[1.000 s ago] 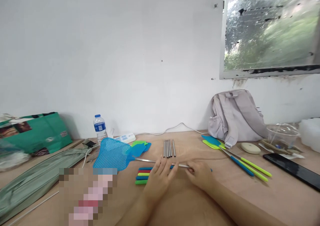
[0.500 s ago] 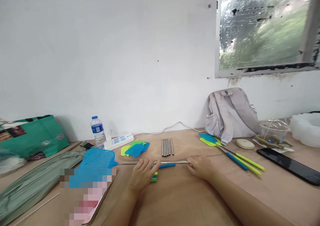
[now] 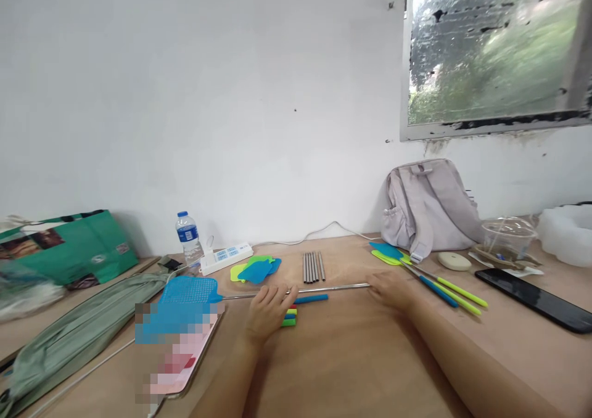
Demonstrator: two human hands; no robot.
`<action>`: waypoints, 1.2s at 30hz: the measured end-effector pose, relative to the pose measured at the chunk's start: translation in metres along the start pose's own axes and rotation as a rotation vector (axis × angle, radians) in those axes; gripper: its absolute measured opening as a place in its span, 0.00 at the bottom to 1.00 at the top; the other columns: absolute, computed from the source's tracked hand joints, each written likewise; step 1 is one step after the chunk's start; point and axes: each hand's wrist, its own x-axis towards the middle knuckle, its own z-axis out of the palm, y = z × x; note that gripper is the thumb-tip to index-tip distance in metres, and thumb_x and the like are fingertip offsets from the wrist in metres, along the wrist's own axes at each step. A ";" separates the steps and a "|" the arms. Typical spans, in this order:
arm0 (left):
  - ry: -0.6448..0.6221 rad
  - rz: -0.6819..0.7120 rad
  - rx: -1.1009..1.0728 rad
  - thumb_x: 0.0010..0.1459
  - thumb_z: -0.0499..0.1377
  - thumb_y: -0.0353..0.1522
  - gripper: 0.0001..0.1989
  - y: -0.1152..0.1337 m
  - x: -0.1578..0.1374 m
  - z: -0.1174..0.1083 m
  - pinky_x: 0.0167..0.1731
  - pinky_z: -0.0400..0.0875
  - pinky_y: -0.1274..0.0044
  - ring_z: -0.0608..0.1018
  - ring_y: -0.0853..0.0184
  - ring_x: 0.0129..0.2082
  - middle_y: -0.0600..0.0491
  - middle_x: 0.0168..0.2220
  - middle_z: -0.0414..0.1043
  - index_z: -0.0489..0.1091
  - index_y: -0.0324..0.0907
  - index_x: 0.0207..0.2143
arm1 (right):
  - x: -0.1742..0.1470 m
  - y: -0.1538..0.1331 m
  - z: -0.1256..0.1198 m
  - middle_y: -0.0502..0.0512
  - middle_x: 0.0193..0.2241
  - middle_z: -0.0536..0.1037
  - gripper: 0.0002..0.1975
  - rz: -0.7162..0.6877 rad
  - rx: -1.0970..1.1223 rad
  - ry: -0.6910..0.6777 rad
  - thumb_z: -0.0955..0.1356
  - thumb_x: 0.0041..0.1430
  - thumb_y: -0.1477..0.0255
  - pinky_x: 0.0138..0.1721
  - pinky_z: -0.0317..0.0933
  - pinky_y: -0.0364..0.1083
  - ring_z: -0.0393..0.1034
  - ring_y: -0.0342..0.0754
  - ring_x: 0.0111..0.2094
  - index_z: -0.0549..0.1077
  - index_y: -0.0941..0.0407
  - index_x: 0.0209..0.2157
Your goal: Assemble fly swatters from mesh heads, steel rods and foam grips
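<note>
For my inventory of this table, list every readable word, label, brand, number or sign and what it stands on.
No text can be read.
Blue-capped bottle: label print too small.
Green bag: pale emblem and small panel too blurred.
Power strip: blue markings too small.

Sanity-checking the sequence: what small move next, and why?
I'd probably slide the right hand toward the left hand, shortening the metal rod if it telescopes: both hands are on it, well apart, and its bare length looks much longer than on the blue-handled swatter by the backpack.
</note>
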 end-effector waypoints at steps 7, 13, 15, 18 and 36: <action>0.004 -0.084 -0.017 0.56 0.50 0.26 0.08 0.000 0.004 -0.010 0.29 0.54 0.75 0.67 0.69 0.27 0.55 0.27 0.66 0.64 0.44 0.37 | -0.022 0.028 -0.005 0.51 0.15 0.70 0.11 0.077 -0.098 0.100 0.59 0.50 0.77 0.23 0.43 0.43 0.62 0.42 0.19 0.66 0.56 0.18; -0.050 -0.002 -0.024 0.55 0.49 0.24 0.10 -0.003 0.001 -0.014 0.28 0.53 0.75 0.67 0.69 0.27 0.55 0.26 0.65 0.63 0.43 0.39 | -0.022 0.029 -0.010 0.51 0.17 0.71 0.11 -0.003 -0.096 0.066 0.59 0.53 0.75 0.23 0.42 0.43 0.62 0.42 0.20 0.67 0.56 0.21; -0.056 -0.001 -0.037 0.55 0.49 0.24 0.10 -0.001 0.001 -0.012 0.29 0.53 0.75 0.67 0.69 0.27 0.56 0.26 0.65 0.63 0.43 0.38 | -0.026 0.033 -0.013 0.50 0.17 0.71 0.11 -0.021 -0.099 0.049 0.59 0.53 0.76 0.24 0.43 0.43 0.63 0.42 0.20 0.66 0.56 0.20; -0.031 0.006 -0.061 0.55 0.50 0.24 0.09 0.002 -0.001 -0.006 0.29 0.54 0.75 0.67 0.69 0.27 0.56 0.26 0.65 0.63 0.43 0.38 | -0.034 0.042 -0.018 0.50 0.17 0.71 0.10 -0.033 -0.144 0.036 0.60 0.53 0.75 0.24 0.43 0.43 0.64 0.42 0.21 0.66 0.56 0.20; 0.022 0.003 -0.048 0.56 0.48 0.26 0.07 -0.028 -0.017 -0.007 0.29 0.56 0.76 0.67 0.69 0.25 0.55 0.24 0.65 0.65 0.42 0.34 | -0.041 0.052 -0.028 0.50 0.16 0.69 0.13 -0.053 -0.227 0.145 0.58 0.55 0.73 0.22 0.43 0.43 0.61 0.41 0.19 0.66 0.56 0.20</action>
